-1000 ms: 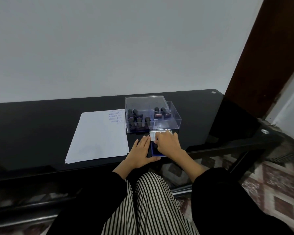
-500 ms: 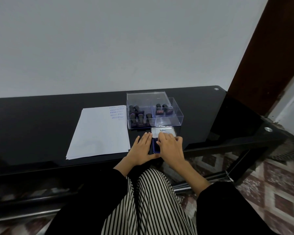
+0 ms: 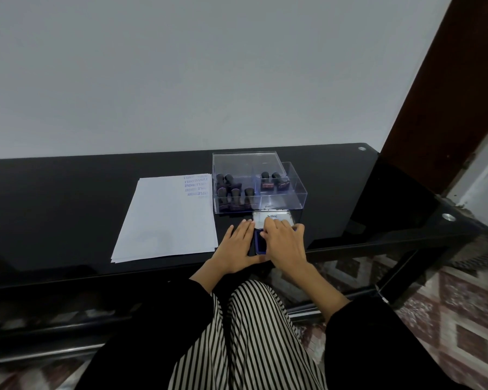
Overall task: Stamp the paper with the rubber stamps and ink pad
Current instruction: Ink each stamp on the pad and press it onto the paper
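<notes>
Blue ink pad [image 3: 275, 217] mostly hidden under right hand [image 3: 285, 244], grip unclear; left hand [image 3: 234, 247] lies flat.

I'm seeing clear box [image 3: 276, 205] standing just behind ink pad [image 3: 275, 217], blocking straight forward reach. Hands are crowding pad: left hand [image 3: 235, 249] lying flat between pad and paper [image 3: 166, 220], right hand [image 3: 285, 243] covering pad's near part. Bare table [image 3: 54, 206] lying open left of paper, right of box.
</notes>
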